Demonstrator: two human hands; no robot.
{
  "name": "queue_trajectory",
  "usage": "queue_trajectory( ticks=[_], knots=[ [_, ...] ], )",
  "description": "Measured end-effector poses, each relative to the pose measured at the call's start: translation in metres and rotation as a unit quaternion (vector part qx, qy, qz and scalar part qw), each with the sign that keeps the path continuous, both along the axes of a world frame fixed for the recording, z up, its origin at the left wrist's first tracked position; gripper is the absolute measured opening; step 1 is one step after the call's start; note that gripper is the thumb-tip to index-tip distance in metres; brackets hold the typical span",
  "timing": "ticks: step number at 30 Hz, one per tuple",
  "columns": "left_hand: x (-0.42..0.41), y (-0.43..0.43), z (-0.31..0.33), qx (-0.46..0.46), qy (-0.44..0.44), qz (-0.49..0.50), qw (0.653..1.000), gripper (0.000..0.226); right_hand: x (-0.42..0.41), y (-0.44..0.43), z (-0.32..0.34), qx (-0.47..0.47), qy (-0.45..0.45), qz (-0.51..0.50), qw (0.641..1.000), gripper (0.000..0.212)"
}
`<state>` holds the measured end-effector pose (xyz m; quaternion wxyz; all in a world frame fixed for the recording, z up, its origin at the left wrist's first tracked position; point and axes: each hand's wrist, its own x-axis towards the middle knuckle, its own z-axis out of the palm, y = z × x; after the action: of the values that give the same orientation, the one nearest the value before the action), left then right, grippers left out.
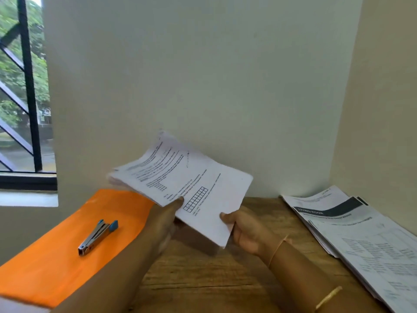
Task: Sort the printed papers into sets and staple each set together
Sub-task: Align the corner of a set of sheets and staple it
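Together, left hand [165, 219] and right hand [244, 231] grip the paper stack [187, 184] above the table [203, 274].

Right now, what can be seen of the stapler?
The stapler is small, with a shiny metal body and blue plastic pieces at its far end. It lies flat and diagonal on the orange sheet, metal nose toward the camera. Nothing else touches it; the left hand and right hand hold the paper stack.

Soft daylight from the window [22, 86] far left of the fingers [179, 201], motion blur on the held papers [180, 177], faint shadow under them, wide-angle bending at the edges
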<state>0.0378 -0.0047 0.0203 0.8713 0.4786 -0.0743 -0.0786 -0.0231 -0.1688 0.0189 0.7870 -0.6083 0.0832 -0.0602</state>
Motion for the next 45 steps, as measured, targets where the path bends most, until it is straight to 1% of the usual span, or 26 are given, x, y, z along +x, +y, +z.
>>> queue_trajectory(
  ticks=[2, 5, 7, 8, 10, 11, 13, 15, 16, 18, 21, 22, 24, 26, 30, 32, 34, 35, 37, 39, 40, 42, 44, 45],
  knots=[
    [0.003, 0.006, 0.003, -0.012, 0.003, 0.009, 1.0, 0.032, -0.003, -0.015, 0.007, -0.053, -0.001, -0.02, 0.998, 0.032],
    [0.012, 0.022, 0.007, -0.042, -0.012, 0.057, 0.997, 0.036, -0.011, -0.042, 0.014, -0.117, -0.003, -0.071, 0.991, 0.032],
    [0.018, 0.032, 0.006, -0.032, -0.037, 0.092, 0.995, 0.034, -0.012, -0.056, 0.016, -0.143, -0.008, -0.11, 0.984, 0.035],
    [0.021, 0.035, 0.005, 0.005, -0.055, 0.109, 0.993, 0.032, -0.012, -0.061, 0.016, -0.157, -0.009, -0.131, 0.979, 0.035],
    [0.023, 0.038, 0.003, 0.129, -0.106, 0.125, 0.978, 0.027, -0.012, -0.067, 0.016, -0.211, -0.016, -0.179, 0.961, 0.03],
    [0.023, 0.038, 0.001, 0.196, -0.134, 0.124, 0.963, 0.025, -0.013, -0.068, 0.018, -0.246, -0.025, -0.203, 0.948, 0.026],
    [0.023, 0.035, -0.001, 0.32, -0.186, 0.124, 0.921, 0.027, -0.016, -0.069, 0.022, -0.301, -0.051, -0.245, 0.92, 0.022],
    [0.024, 0.032, -0.002, 0.397, -0.226, 0.131, 0.88, 0.031, -0.019, -0.071, 0.024, -0.324, -0.075, -0.267, 0.905, 0.024],
    [0.024, 0.031, -0.002, 0.412, -0.242, 0.136, 0.868, 0.032, -0.019, -0.073, 0.022, -0.323, -0.085, -0.273, 0.902, 0.026],
    [0.025, 0.03, -0.001, 0.416, -0.268, 0.143, 0.857, 0.035, -0.019, -0.076, 0.021, -0.307, -0.105, -0.289, 0.901, 0.029],
    [0.026, 0.029, -0.001, 0.4, -0.277, 0.142, 0.862, 0.034, -0.018, -0.079, 0.021, -0.291, -0.118, -0.31, 0.897, 0.028],
    [0.027, 0.028, -0.004, 0.423, -0.277, 0.142, 0.851, 0.031, -0.018, -0.08, 0.019, -0.293, -0.109, -0.307, 0.899, 0.027],
    [0.028, 0.028, -0.013, 0.505, -0.274, 0.127, 0.809, 0.024, -0.017, -0.082, 0.01, -0.311, -0.062, -0.29, 0.903, 0.024],
    [0.028, 0.028, -0.019, 0.552, -0.261, 0.115, 0.783, 0.023, -0.016, -0.083, 0.0, -0.332, -0.022, -0.28, 0.901, 0.023],
    [0.027, 0.027, -0.02, 0.554, -0.23, 0.118, 0.792, 0.027, -0.017, -0.083, -0.002, -0.353, -0.023, -0.277, 0.894, 0.024],
    [0.025, 0.026, -0.02, 0.526, -0.222, 0.113, 0.813, 0.029, -0.016, -0.085, 0.0, -0.346, -0.017, -0.269, 0.899, 0.028],
    [0.022, 0.023, -0.018, 0.464, -0.19, 0.098, 0.86, 0.031, -0.015, -0.087, 0.003, -0.335, -0.009, -0.269, 0.903, 0.03],
    [0.02, 0.021, -0.014, 0.41, -0.151, 0.082, 0.896, 0.031, -0.015, -0.088, 0.004, -0.335, -0.007, -0.269, 0.903, 0.029],
    [0.014, 0.019, -0.005, 0.322, -0.09, 0.04, 0.941, 0.029, -0.014, -0.092, 0.006, -0.322, -0.002, -0.271, 0.907, 0.024],
    [0.011, 0.021, 0.001, 0.245, -0.03, -0.016, 0.969, 0.03, -0.015, -0.094, 0.005, -0.301, 0.014, -0.263, 0.916, 0.019],
    [0.012, 0.022, 0.002, 0.217, 0.003, -0.028, 0.976, 0.03, -0.015, -0.093, 0.003, -0.292, 0.024, -0.259, 0.92, 0.019],
    [0.011, 0.025, 0.003, 0.203, 0.054, -0.027, 0.977, 0.026, -0.011, -0.096, -0.001, -0.295, 0.033, -0.256, 0.92, 0.024],
    [0.012, 0.026, 0.001, 0.195, 0.088, -0.015, 0.977, 0.022, -0.006, -0.096, -0.002, -0.321, 0.022, -0.268, 0.908, 0.035],
    [0.013, 0.026, -0.001, 0.193, 0.101, -0.011, 0.976, 0.02, -0.004, -0.094, -0.001, -0.346, 0.017, -0.285, 0.894, 0.042]
  ],
)
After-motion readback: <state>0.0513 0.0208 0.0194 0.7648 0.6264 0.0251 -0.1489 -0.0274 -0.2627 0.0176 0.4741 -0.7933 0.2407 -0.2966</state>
